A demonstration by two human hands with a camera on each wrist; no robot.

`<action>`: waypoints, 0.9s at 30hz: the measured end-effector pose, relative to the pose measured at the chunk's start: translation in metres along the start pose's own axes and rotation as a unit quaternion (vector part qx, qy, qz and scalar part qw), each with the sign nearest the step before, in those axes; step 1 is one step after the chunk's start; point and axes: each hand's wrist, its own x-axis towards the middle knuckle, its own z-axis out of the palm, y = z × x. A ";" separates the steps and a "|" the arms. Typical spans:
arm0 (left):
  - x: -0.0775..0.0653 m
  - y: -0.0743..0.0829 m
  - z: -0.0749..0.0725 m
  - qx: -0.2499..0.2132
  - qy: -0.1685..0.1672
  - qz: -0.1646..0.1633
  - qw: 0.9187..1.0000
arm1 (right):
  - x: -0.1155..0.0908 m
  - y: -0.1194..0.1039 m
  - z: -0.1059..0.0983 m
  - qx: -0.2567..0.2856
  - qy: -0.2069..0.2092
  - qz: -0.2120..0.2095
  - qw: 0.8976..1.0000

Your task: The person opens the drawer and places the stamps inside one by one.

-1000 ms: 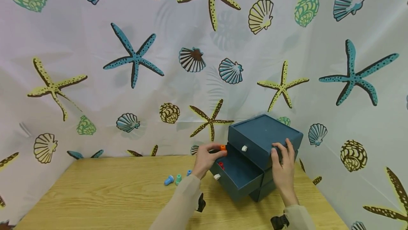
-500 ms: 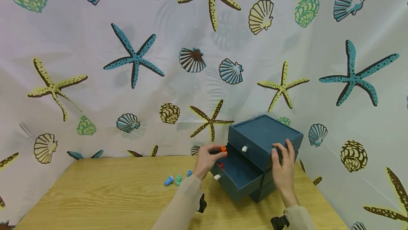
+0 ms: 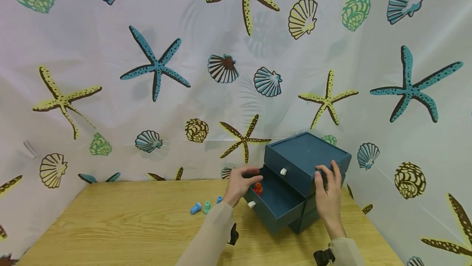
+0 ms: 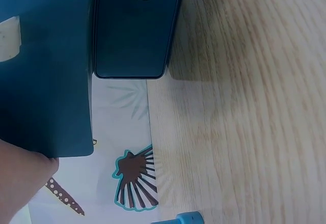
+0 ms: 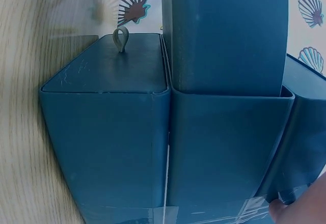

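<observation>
My left hand [image 3: 239, 185] hovers at the far-left edge of a pulled-out dark blue drawer [image 3: 282, 200], thumb and fingers apart with nothing between them. Inside the drawer, just below its fingertips, lies a small orange plastic peg [image 3: 259, 186] beside a red one [image 3: 255, 191], partly covered by it. The drawer is the middle one of a blue stacked drawer unit [image 3: 307, 151]. My right hand [image 3: 329, 196] rests against the unit's right side, fingers spread near the top edge. In the right wrist view only part of that hand [image 5: 305, 206] shows.
Left of the drawer, a blue peg [image 3: 196, 208], a green peg [image 3: 207, 207] and another blue peg [image 3: 219, 199] stand or lie on the wooden table [image 3: 129, 217]. The top drawer's white pull tab [image 3: 283, 171] sticks out. A shell-patterned curtain [image 3: 177, 110] hangs behind.
The orange peg, pinched by my left hand in the earlier frames, has left its fingers and now lies lower, in the drawer beside the red one. The right hand has stayed put.
</observation>
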 end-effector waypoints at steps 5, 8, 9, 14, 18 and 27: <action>0.000 0.000 -0.001 0.001 0.000 -0.001 1.000 | 0.000 0.000 0.001 -0.003 0.000 0.001 1.000; 0.000 -0.001 -0.001 -0.003 0.001 -0.003 1.000 | 0.000 0.000 0.001 -0.002 0.000 0.002 1.000; -0.001 -0.001 -0.001 -0.003 0.003 -0.004 1.000 | 0.000 0.000 0.001 -0.002 -0.001 0.003 1.000; -0.001 -0.001 -0.001 -0.004 0.019 -0.006 1.000 | 0.000 0.000 0.001 0.002 0.000 0.000 1.000; -0.002 -0.001 -0.003 -0.016 0.034 0.006 0.999 | 0.000 0.000 0.001 0.006 0.000 -0.002 1.000; -0.010 0.005 -0.012 -0.036 0.037 0.030 0.998 | 0.000 -0.001 0.001 0.002 0.003 0.000 1.000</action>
